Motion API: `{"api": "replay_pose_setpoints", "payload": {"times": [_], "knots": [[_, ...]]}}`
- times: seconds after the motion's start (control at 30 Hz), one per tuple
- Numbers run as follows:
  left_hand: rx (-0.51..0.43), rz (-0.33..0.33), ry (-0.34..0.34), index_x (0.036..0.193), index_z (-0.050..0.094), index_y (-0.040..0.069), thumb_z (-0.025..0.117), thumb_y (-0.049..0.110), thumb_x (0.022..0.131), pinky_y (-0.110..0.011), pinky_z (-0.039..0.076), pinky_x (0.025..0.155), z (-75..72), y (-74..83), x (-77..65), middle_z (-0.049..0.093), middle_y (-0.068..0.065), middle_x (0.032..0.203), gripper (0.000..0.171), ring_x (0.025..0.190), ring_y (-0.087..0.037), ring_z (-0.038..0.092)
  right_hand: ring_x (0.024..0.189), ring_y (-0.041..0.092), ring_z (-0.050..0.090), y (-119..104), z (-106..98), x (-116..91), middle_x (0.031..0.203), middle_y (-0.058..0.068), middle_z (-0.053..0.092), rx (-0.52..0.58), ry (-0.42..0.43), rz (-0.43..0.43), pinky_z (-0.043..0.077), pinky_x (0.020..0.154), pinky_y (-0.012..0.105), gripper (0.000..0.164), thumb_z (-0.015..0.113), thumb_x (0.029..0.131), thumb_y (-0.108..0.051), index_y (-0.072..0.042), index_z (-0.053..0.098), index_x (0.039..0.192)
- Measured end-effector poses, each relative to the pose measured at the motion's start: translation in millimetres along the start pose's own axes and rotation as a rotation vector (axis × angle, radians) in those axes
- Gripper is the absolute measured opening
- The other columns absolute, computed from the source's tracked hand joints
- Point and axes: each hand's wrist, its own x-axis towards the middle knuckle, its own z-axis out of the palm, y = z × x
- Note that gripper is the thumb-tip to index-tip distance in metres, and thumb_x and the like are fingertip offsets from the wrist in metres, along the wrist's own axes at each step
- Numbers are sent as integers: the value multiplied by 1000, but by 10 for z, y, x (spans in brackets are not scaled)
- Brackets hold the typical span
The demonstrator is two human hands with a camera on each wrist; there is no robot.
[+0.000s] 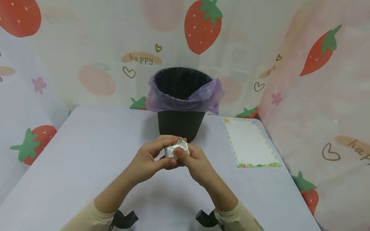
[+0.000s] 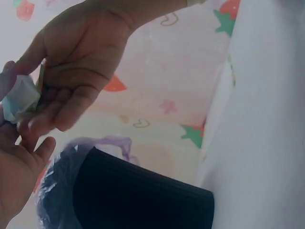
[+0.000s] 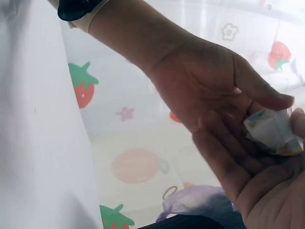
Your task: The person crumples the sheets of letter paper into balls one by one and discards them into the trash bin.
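Observation:
Both hands meet over the table around a small crumpled piece of paper (image 1: 172, 150), which looks shiny whitish in the head view. In the wrist views, green and yellow bits of print show at the edge of the paper (image 3: 271, 128). My left hand (image 1: 148, 160) holds it from the left, thumb below and fingers curled over the far side. From the right, my right hand (image 1: 200, 163) grips it with the thumb pressed on its near face. Part of the paper is hidden by the fingers.
A black bin (image 1: 181, 123) lined with a purple bag (image 1: 212, 94) stands behind the hands at the back of the table (image 1: 86, 160). To the right lies a white sheet (image 1: 251, 141) with a printed border. Strawberry-patterned cloth (image 1: 95, 38) hangs around the table.

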Motion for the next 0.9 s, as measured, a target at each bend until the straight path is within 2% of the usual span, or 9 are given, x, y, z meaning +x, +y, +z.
{"api": "replay_pose_setpoints", "payload": {"times": [0.1,0.23,0.3,0.37,0.47,0.53,0.63,0.77,0.9], "knots": [[66,20,48,136,65,5,80,2,86,-33,49,109,-4,9,3,63,-7,135,52,129,-24,57,96,17,73,-6,-10,-11,109,20,70,-46,25,10,62,87,38,62,58,101,-49,8,59,126],[101,-4,137,130,70,11,82,2,84,-32,49,108,-3,19,16,67,-3,129,49,125,-23,59,93,16,71,-34,-11,-25,102,10,72,-213,184,54,62,85,35,43,68,98,-41,-3,69,117],[112,-24,163,129,70,13,82,2,84,-32,48,110,-9,36,23,68,-2,127,47,125,-23,59,94,19,71,-51,-28,-25,102,9,73,-268,199,64,62,87,37,35,67,100,-35,-4,69,116],[91,-56,169,129,70,13,80,3,86,-33,46,113,-20,56,25,68,-2,126,45,124,-22,60,100,23,70,-73,-77,-33,110,14,71,-266,131,57,59,93,40,37,58,106,-32,0,66,122],[67,-75,182,129,69,10,79,5,88,-32,47,112,-55,84,25,70,-3,124,42,123,-22,61,116,31,67,-77,-202,-35,127,23,64,-181,-52,25,52,106,46,45,39,112,-28,5,54,140],[42,-83,185,127,68,7,78,5,88,-30,49,109,-88,103,24,71,-3,122,41,121,-21,63,121,34,64,-63,-301,-30,134,24,61,-128,-157,-7,49,109,47,48,35,112,-26,6,48,146],[-2,-107,167,126,67,2,78,7,89,-28,54,101,-118,145,18,71,-3,118,39,116,-19,65,122,32,65,-12,-437,-9,133,17,65,-84,-257,-79,52,107,44,52,39,112,-30,9,48,145],[-58,-153,119,125,67,0,78,8,89,-29,59,90,-123,192,9,71,-4,116,38,107,-20,68,121,26,67,57,-565,21,131,5,68,0,-337,-164,54,104,42,64,49,109,-36,21,47,137],[-59,-180,96,125,69,4,79,7,89,-32,61,89,-92,218,2,71,-8,115,38,107,-25,68,108,18,70,90,-563,39,120,1,71,47,-302,-182,58,95,33,57,62,104,-27,24,51,126]]}}
